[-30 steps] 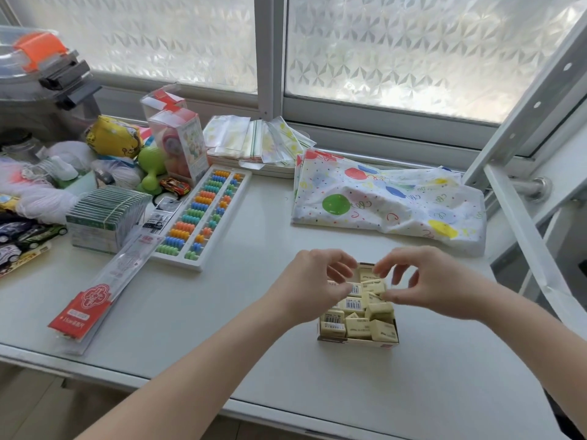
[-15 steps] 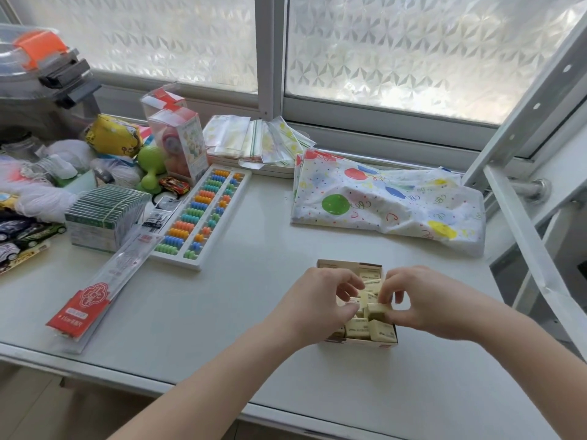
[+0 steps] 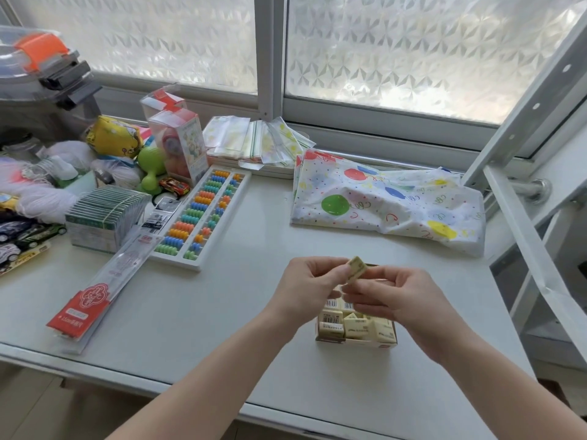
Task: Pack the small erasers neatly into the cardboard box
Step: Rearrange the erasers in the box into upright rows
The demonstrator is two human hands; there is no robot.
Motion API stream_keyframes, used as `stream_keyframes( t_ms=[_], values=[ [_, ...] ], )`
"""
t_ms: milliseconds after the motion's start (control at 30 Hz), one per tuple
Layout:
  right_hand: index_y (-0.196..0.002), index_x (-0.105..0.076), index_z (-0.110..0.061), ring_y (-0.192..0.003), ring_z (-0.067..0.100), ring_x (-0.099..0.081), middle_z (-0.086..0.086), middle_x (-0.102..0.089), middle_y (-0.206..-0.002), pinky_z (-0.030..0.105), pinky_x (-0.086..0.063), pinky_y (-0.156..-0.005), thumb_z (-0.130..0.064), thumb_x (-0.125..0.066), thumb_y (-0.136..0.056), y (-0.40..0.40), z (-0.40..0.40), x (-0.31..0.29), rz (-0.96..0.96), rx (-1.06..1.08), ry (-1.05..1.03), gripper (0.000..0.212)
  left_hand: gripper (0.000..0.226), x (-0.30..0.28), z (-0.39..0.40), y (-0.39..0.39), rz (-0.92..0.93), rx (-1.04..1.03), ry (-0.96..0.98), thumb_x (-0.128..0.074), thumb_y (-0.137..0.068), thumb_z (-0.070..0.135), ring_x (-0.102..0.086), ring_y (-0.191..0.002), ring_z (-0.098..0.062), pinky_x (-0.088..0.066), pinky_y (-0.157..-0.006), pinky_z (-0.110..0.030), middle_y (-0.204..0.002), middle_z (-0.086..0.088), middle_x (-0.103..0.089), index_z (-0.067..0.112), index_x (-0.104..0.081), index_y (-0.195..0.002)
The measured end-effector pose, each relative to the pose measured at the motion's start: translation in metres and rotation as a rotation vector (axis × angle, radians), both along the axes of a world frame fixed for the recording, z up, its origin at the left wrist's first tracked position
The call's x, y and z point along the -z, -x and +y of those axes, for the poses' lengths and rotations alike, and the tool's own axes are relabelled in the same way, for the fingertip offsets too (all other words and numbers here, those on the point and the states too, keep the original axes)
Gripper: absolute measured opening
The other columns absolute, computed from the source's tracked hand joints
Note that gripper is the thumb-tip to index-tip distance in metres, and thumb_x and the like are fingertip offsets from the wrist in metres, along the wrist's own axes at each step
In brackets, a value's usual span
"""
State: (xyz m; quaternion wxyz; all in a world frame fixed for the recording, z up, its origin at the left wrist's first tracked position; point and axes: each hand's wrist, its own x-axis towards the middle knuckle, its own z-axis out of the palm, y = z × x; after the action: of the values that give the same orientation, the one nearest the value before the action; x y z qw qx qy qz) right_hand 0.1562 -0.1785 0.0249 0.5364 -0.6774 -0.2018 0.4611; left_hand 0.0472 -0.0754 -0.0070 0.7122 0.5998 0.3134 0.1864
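The cardboard box (image 3: pixel 355 340) is sitting on the white table (image 3: pixel 222 328), its near wall facing the camera, and pale yellow erasers (image 3: pixel 355 325) are lying inside it, some flat with barcode labels up and some tilted. Just above the box the left hand (image 3: pixel 309 289) and the right hand (image 3: pixel 403 300) are meeting, and a single eraser (image 3: pixel 355 268) is being held upright over the box's far end, pinched at its lower part; the left fingertips are closing narrowly on it, while the right fingers are curling in beside it, and I cannot tell whether they are sharing the grip or only touching. The risk I see is a slip: with so small a hold on the lower edge, the eraser could tip out and land on the tilted pieces or bounce off beyond the box onto the table. Pressing it into a row that is already uneven could also push neighbours up. The hands are covering the box's middle and far part, so any free slot there is hidden, and the label print is too blurred to read. Farther beyond the box, a balloon-patterned bag (image 3: pixel 387 201) is lying by the window.
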Motion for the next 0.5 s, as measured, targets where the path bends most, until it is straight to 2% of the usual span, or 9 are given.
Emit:
stream_keyframes(
  t_ms=[33,100,167,233,333,367,400,467,500],
  values=[
    [-0.102,-0.063,0.0,-0.075,0.022,-0.072,0.016,-0.075,-0.086,0.029,-0.06,-0.069,0.0,-0.068,-0.077,0.0,0.0,-0.002,-0.098,-0.027,0.031,0.026,0.015,0.0,0.003,0.001,0.002,-0.012,0.013,-0.06,-0.09,0.013,-0.065,-0.069,-0.002,-0.054,-0.07,-0.02,-0.077,0.004,-0.073,0.017,-0.074,-0.089],
    [-0.107,-0.059,-0.012,-0.071,0.013,-0.07,0.004,-0.073,-0.088,0.031,-0.059,-0.069,-0.004,-0.072,-0.073,-0.007,0.001,-0.005,-0.492,-0.057,0.086,0.038,0.014,-0.001,0.008,0.001,0.011,-0.025,0.024,-0.06,-0.089,0.01,-0.065,-0.064,-0.002,-0.055,-0.069,-0.019,-0.078,0.001,-0.072,0.012,-0.073,-0.091],
    [-0.112,-0.058,-0.025,-0.08,0.005,-0.066,-0.009,-0.067,-0.098,0.025,-0.057,-0.073,-0.01,-0.074,-0.071,-0.011,0.001,-0.01,-0.845,-0.145,0.059,0.047,0.014,-0.001,0.012,0.001,0.033,-0.026,0.007,-0.061,-0.088,0.009,-0.064,-0.062,-0.002,-0.056,-0.068,-0.017,-0.08,-0.002,-0.072,0.007,-0.072,-0.096],
    [-0.114,-0.061,-0.028,-0.09,0.003,-0.063,-0.015,-0.065,-0.105,0.019,-0.053,-0.077,-0.012,-0.072,-0.072,-0.011,0.004,-0.013,-1.01,-0.286,-0.017,0.045,0.017,-0.003,0.012,0.0,0.047,0.001,-0.016,-0.063,-0.087,0.009,-0.063,-0.06,-0.001,-0.054,-0.068,-0.016,-0.08,-0.004,-0.071,0.003,-0.071,-0.1],
    [-0.099,-0.07,-0.024,-0.083,0.008,-0.062,-0.013,-0.068,-0.094,0.03,-0.053,-0.077,-0.013,-0.07,-0.074,-0.01,0.012,-0.012,-1.192,-0.465,-0.061,0.027,0.017,-0.005,0.013,-0.002,0.041,0.029,-0.07,-0.064,-0.087,0.011,-0.062,-0.064,-0.004,-0.054,-0.071,-0.02,-0.08,-0.004,-0.072,0.005,-0.072,-0.1],
    [-0.094,-0.071,-0.023,-0.079,0.01,-0.061,-0.011,-0.068,-0.09,0.032,-0.053,-0.075,-0.015,-0.07,-0.075,-0.013,0.016,-0.012,-1.216,-0.455,-0.044,0.021,0.017,-0.004,0.014,-0.002,0.064,0.003,-0.154,-0.064,-0.087,0.013,-0.063,-0.068,-0.006,-0.054,-0.072,-0.022,-0.082,-0.003,-0.072,0.007,-0.073,-0.1],
    [-0.091,-0.072,-0.021,-0.078,0.01,-0.06,-0.009,-0.067,-0.087,0.033,-0.052,-0.074,-0.016,-0.07,-0.074,-0.018,0.019,-0.012,-1.218,-0.41,-0.021,0.018,0.018,-0.001,0.017,-0.002,0.124,-0.035,-0.321,-0.063,-0.087,0.016,-0.063,-0.073,-0.007,-0.052,-0.074,-0.022,-0.085,-0.001,-0.072,0.01,-0.072,-0.101],
    [-0.091,-0.073,-0.018,-0.079,0.01,-0.057,-0.007,-0.065,-0.086,0.03,-0.05,-0.074,-0.019,-0.073,-0.072,-0.029,0.027,-0.008,-1.19,-0.304,0.034,0.019,0.023,0.003,0.021,0.001,0.294,-0.046,-0.784,-0.059,-0.088,0.019,-0.061,-0.089,-0.008,-0.047,-0.082,-0.02,-0.099,0.004,-0.069,0.015,-0.069,-0.109],
    [-0.092,-0.073,-0.017,-0.08,0.011,-0.055,-0.005,-0.064,-0.087,0.029,-0.047,-0.074,-0.02,-0.074,-0.071,-0.032,0.031,-0.004,-1.187,-0.291,0.076,0.021,0.026,0.006,0.023,0.002,0.339,-0.008,-0.951,-0.057,-0.088,0.018,-0.057,-0.098,-0.011,-0.045,-0.087,-0.022,-0.107,0.004,-0.066,0.016,-0.066,-0.113]
  ],
)
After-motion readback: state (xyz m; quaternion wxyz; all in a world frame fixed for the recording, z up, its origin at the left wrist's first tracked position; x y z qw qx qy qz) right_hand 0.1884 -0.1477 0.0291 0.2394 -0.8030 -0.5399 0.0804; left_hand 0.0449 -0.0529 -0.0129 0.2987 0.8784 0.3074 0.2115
